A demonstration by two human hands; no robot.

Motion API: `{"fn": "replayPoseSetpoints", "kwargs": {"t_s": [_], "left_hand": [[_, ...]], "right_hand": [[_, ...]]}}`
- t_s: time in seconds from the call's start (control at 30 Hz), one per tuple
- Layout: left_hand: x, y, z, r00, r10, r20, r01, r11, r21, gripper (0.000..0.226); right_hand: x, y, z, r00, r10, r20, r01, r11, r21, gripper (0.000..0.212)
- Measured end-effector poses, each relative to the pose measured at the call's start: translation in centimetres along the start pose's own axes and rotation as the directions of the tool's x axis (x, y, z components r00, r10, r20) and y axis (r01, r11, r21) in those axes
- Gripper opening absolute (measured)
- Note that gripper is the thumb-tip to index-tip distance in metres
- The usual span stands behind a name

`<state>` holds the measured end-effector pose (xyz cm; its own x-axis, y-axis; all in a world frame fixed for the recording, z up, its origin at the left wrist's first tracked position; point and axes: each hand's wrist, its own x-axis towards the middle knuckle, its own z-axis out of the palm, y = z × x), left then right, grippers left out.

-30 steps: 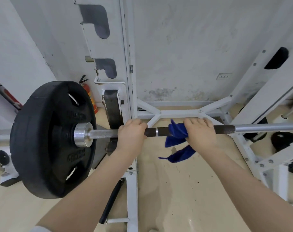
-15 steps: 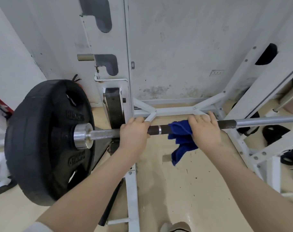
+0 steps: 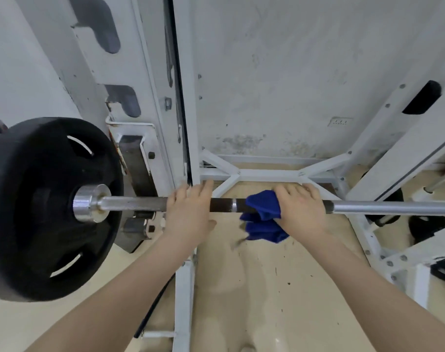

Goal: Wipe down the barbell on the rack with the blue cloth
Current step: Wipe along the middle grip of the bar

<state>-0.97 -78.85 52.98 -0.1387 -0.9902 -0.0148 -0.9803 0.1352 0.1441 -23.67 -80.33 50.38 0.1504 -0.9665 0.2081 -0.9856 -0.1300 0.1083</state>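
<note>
Under the right hand (image 3: pixel 301 212), blue cloth (image 3: pixel 263 214) wraps the barbell (image 3: pixel 140 204)

- A gym: a loaded barbell (image 3: pixel 394 207) with a black weight plate (image 3: pixel 46 207).
- A white steel rack (image 3: pixel 183 97), spare plates (image 3: pixel 428 226) on the floor (image 3: pixel 267 288).

The white steel rack (image 3: pixel 183 138) carried the barbell (image 3: pixel 394 207), whose shaft ran level across the view; a black weight plate (image 3: pixel 38 207) sat on the bar's left sleeve, outside the upright; the rack's base frame (image 3: pixel 267 174) rested on the beige floor (image 3: pixel 279 288), its cross-members meeting near the wall; more dark plates (image 3: pixel 429 227) lay low at the right by the frame; small dark specks marked the floor.
</note>
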Motion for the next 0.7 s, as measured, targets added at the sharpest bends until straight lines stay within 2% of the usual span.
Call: {"fn": "replayPoseSetpoints", "kwargs": {"t_s": [0.07,0.13,0.2,0.27,0.37,0.5,0.7], "left_hand": [[0.1,1.9,0.0,0.999,0.046,0.009,-0.045,0.999,-0.028,0.072],[0.3,3.5,0.3,0.997,0.073,-0.033,-0.074,0.996,-0.049,0.060],[0.5,4.4,0.9,0.996,0.037,-0.082,-0.042,0.997,-0.063,0.051],[0.3,4.8,1.3,0.983,0.030,-0.184,-0.032,0.999,-0.012,0.047],[0.3,4.7,2.5,0.947,0.052,-0.316,-0.038,0.998,0.051,0.038],[0.1,4.7,2.9,0.940,0.062,-0.336,-0.055,0.998,0.031,0.029],[-0.1,5.4,2.1,0.972,0.008,-0.234,-0.020,0.999,-0.050,0.022]], "right_hand": [[0.0,-1.2,0.3,0.999,-0.036,0.018,0.038,0.996,-0.083,0.036],[0.7,-3.9,0.6,0.988,-0.146,-0.050,0.141,0.986,-0.094,0.044],[1.6,-5.4,0.7,0.954,-0.283,-0.099,0.276,0.957,-0.085,0.039],[1.8,-4.6,0.2,0.930,-0.359,-0.077,0.352,0.931,-0.095,0.029],[0.9,0.0,-0.5,0.963,-0.270,-0.027,0.264,0.955,-0.133,0.028],[-0.1,3.6,-0.6,0.993,-0.100,0.065,0.112,0.970,-0.214,0.030],[1.0,-1.7,-0.6,0.938,-0.333,0.096,0.340,0.938,-0.066,0.018]]}}
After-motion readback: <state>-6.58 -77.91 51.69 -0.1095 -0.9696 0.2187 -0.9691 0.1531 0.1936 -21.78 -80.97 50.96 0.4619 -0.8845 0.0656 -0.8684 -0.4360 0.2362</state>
